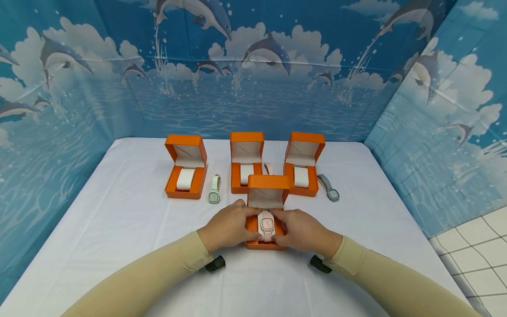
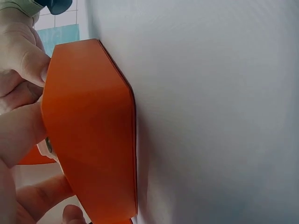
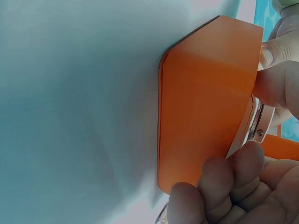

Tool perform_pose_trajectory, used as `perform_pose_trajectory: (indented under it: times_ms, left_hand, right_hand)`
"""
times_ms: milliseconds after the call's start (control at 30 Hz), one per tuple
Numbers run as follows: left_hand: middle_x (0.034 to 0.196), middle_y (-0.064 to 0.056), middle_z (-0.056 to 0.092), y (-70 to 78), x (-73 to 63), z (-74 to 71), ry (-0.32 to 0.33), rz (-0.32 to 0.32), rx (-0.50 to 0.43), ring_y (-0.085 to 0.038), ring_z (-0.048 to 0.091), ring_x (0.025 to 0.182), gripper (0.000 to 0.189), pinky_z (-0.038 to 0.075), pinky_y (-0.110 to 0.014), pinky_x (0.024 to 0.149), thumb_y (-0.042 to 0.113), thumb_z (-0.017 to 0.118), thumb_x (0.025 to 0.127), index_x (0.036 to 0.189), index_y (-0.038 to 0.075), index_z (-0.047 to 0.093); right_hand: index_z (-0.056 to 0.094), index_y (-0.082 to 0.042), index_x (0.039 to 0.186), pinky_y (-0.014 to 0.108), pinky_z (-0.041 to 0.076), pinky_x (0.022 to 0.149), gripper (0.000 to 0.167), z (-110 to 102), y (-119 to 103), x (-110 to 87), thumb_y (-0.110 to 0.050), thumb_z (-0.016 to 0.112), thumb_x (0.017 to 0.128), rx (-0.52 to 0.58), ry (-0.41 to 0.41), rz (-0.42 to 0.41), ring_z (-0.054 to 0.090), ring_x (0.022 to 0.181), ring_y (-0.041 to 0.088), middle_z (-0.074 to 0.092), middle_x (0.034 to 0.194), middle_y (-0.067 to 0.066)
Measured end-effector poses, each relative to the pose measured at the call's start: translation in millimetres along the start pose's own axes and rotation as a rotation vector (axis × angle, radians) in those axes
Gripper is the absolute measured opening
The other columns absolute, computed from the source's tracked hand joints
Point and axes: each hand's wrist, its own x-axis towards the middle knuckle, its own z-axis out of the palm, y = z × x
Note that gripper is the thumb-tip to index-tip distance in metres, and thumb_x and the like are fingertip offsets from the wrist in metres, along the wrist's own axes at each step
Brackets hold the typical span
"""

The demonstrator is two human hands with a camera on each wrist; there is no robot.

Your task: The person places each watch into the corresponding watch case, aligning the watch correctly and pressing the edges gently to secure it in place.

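A pink wristwatch (image 1: 267, 223) is wrapped around a white cushion in the nearest orange watch box (image 1: 265, 246), whose lid (image 1: 268, 181) stands raised. From the left side, my left hand (image 1: 227, 225) pinches the watch and cushion, thumb near the front and fingers near the lid. My right hand (image 1: 308, 231) does the same from the right. In the left wrist view, the outer wall of the box (image 2: 88, 121) hides most of the watch. A silvery edge of the watch case (image 3: 255, 119) shows beside the right fingers (image 3: 278, 84) in the right wrist view.
Behind stand three more open orange boxes: left (image 1: 172, 193), middle (image 1: 235, 182) and right (image 1: 310, 191), each with a white cushion. A green watch (image 1: 214, 190), a partly hidden pink strap (image 1: 268, 168) and a grey watch (image 1: 329, 188) lie among them on the white cloth (image 1: 130, 202).
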Motion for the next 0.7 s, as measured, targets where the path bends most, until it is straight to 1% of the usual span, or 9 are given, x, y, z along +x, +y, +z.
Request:
perform_pose_trajectory:
  times_ms: [133, 267, 467, 567, 633, 700]
  left_hand:
    - [0.109, -0.004, 0.06, 1.1, -1.3, 0.4, -0.006, 0.009, 0.028, -0.014, 0.052, 0.083, 0.072, 0.045, -0.025, 0.072, 0.051, 0.085, 0.086, 0.148, 0.022, 0.063]
    - [0.106, -0.003, 0.058, 2.2, -3.8, 0.1, -0.007, 0.019, 0.061, -0.014, 0.052, 0.081, 0.073, 0.045, -0.025, 0.07, 0.052, 0.083, 0.088, 0.151, 0.023, 0.06]
    - [0.106, -0.002, 0.058, 7.8, -11.4, -10.5, 0.007, 0.028, 0.085, -0.014, 0.05, 0.076, 0.071, 0.044, -0.025, 0.065, 0.052, 0.082, 0.089, 0.149, 0.02, 0.061]
    - [0.104, -0.001, 0.058, 9.3, -16.1, -17.7, 0.058, 0.062, 0.068, -0.012, 0.05, 0.075, 0.063, 0.045, -0.025, 0.065, 0.05, 0.08, 0.091, 0.145, 0.022, 0.065]
    - [0.105, -0.001, 0.059, 9.4, -18.7, -23.4, 0.121, 0.096, 0.027, -0.01, 0.051, 0.076, 0.056, 0.047, -0.024, 0.068, 0.049, 0.079, 0.093, 0.139, 0.021, 0.068]
    - [0.102, 0.0, 0.06, 9.1, -20.9, -30.5, 0.202, 0.133, -0.016, -0.009, 0.051, 0.077, 0.048, 0.048, -0.024, 0.069, 0.047, 0.077, 0.095, 0.133, 0.019, 0.072]
  right_hand:
    - [0.057, -0.007, 0.15, 0.022, 0.037, 0.054, 0.072, -1, 0, 0.6, -0.024, 0.085, 0.087, -0.005, -0.005, 0.017, 0.048, 0.063, 0.009, 0.052, 0.068, -0.006]
    - [0.056, -0.007, 0.152, 0.022, 0.037, 0.055, 0.073, -1, 1, -0.1, -0.024, 0.085, 0.087, -0.006, -0.008, 0.007, 0.048, 0.064, 0.01, 0.052, 0.068, -0.006]
    - [0.055, -0.008, 0.153, 0.022, 0.038, 0.056, 0.075, -5, 0, -3.5, -0.027, 0.085, 0.087, -0.009, -0.015, 0.013, 0.049, 0.065, 0.009, 0.052, 0.069, -0.006]
    - [0.056, -0.007, 0.151, 0.021, 0.04, 0.055, 0.071, -9, -1, -6.8, -0.027, 0.084, 0.089, 0.007, -0.001, -0.011, 0.049, 0.062, 0.007, 0.052, 0.068, -0.007]
    - [0.059, -0.006, 0.148, 0.021, 0.04, 0.053, 0.066, -14, -1, -9.1, -0.027, 0.082, 0.09, 0.019, 0.019, -0.033, 0.048, 0.059, 0.005, 0.051, 0.065, -0.009]
    - [0.064, -0.005, 0.144, 0.021, 0.039, 0.052, 0.058, -20, -1, -11.3, -0.026, 0.08, 0.092, 0.031, 0.044, -0.047, 0.047, 0.056, 0.005, 0.049, 0.063, -0.009]
